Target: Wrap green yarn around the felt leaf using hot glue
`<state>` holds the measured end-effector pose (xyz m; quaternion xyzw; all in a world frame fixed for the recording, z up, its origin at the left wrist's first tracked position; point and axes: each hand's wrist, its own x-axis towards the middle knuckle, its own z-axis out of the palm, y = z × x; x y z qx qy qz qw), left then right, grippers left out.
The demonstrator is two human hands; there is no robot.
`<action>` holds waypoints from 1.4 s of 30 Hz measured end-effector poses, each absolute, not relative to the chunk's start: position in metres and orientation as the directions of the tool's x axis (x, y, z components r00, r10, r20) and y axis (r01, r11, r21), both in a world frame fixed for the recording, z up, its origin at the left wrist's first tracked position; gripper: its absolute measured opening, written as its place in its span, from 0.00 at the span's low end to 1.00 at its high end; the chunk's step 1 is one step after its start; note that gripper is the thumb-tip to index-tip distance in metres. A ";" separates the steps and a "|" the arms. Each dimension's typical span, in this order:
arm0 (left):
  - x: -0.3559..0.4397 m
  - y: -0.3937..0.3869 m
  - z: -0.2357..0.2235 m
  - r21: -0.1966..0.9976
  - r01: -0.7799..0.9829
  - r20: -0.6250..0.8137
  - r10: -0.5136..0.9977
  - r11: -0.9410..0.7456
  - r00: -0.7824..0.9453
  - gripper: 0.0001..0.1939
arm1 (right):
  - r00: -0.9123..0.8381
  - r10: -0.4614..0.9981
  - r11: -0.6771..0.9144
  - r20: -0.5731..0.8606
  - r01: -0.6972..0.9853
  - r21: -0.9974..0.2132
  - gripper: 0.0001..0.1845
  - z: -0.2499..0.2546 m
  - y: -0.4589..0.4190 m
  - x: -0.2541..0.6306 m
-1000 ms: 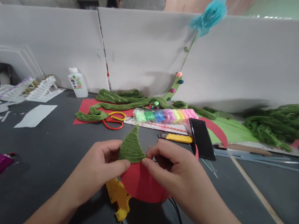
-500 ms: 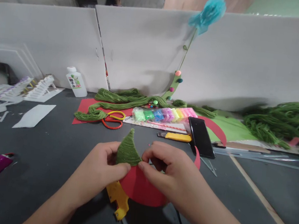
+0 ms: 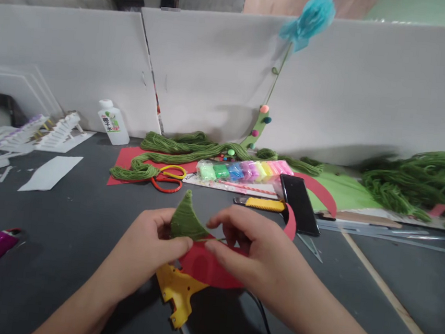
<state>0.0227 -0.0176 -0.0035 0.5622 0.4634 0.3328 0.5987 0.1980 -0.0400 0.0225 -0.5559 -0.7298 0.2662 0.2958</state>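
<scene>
My left hand is closed on a red paper crescent, its thumb pressed on the front. Green yarn is wound tightly round the crescent's pointed upper end, forming a wrapped tip. My right hand is curled over the crescent's right part, with a thin strand of green yarn running into its fingers. Its index finger and thumb are a little apart; the other fingers are partly hidden. The crescent's other red tip shows beyond my right hand. Beneath the crescent lies a yellow glue gun.
Behind are green yarn skeins, scissors, bagged colored clay, a yellow cutter and a black phone. A white bottle stands at back left; a yarn heap lies right. A white partition bounds the table.
The wrapped tip has tilted left and the crescent's lower edge has risen. My right index finger has lifted away from the wrapping, showing the strand and more of the glue gun.
</scene>
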 end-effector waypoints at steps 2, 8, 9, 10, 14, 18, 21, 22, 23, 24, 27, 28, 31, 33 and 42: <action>0.021 -0.014 -0.007 0.985 0.119 -0.156 0.949 0.128 0.274 0.05 | -0.201 0.969 0.242 0.147 0.627 -0.741 0.09 0.024 -0.042 0.199; 0.019 0.003 -0.020 0.991 -0.067 -0.115 0.992 0.118 0.055 0.04 | -0.319 0.908 0.418 0.271 0.691 -0.590 0.09 0.012 -0.035 0.199; 0.019 0.006 -0.023 0.988 -0.094 -0.118 0.992 0.121 0.035 0.05 | -0.340 0.892 0.451 0.298 0.721 -0.526 0.10 0.006 -0.031 0.199; 0.018 0.008 -0.025 0.986 -0.114 -0.121 0.992 0.122 0.021 0.06 | -0.360 0.875 0.477 0.323 0.755 -0.450 0.12 0.000 -0.027 0.199; 0.016 0.017 -0.030 0.981 -0.151 -0.124 0.992 0.119 -0.027 0.07 | -0.425 0.824 0.490 0.375 0.867 -0.093 0.12 -0.016 -0.021 0.195; 0.012 0.021 -0.031 0.980 -0.175 -0.111 0.991 0.098 -0.069 0.09 | -0.678 0.733 0.679 0.055 0.725 -0.114 0.06 -0.022 -0.040 0.179; 0.011 0.020 -0.028 0.978 -0.194 -0.096 0.992 0.078 -0.086 0.09 | -0.734 0.679 0.732 -0.004 0.677 -0.079 0.10 -0.032 -0.053 0.167; 0.011 0.019 -0.027 0.977 -0.199 -0.090 0.992 0.071 -0.089 0.09 | -0.731 0.682 0.730 0.004 0.681 -0.059 0.11 -0.036 -0.055 0.165; 0.011 0.018 -0.026 0.977 -0.203 -0.084 0.992 0.064 -0.093 0.09 | -0.726 0.688 0.725 0.008 0.687 -0.045 0.11 -0.040 -0.055 0.163; 0.011 0.018 -0.025 0.977 -0.205 -0.078 0.992 0.057 -0.098 0.09 | -0.724 0.689 0.724 0.006 0.689 -0.042 0.10 -0.043 -0.054 0.163; 0.009 0.018 -0.023 0.977 -0.208 -0.067 0.990 0.040 -0.121 0.09 | -0.737 0.676 0.723 -0.025 0.669 -0.174 0.09 -0.037 -0.048 0.171; 0.007 0.019 -0.022 0.977 -0.209 -0.064 0.989 0.035 -0.132 0.09 | -0.745 0.666 0.708 -0.036 0.647 -0.283 0.10 -0.030 -0.045 0.175; -0.001 0.024 -0.022 0.977 -0.214 -0.057 0.983 0.018 -0.173 0.09 | -0.755 0.655 0.566 -0.027 0.513 -0.645 0.14 -0.003 -0.039 0.192; -0.006 0.028 -0.022 0.976 -0.217 -0.058 0.981 0.016 -0.185 0.10 | -0.722 0.692 0.450 0.015 0.415 -0.791 0.17 0.013 -0.037 0.201; 0.004 0.015 -0.011 0.976 -0.206 -0.083 0.994 0.068 -0.065 0.10 | -0.271 0.924 0.381 0.270 0.574 -0.725 0.06 0.019 -0.039 0.198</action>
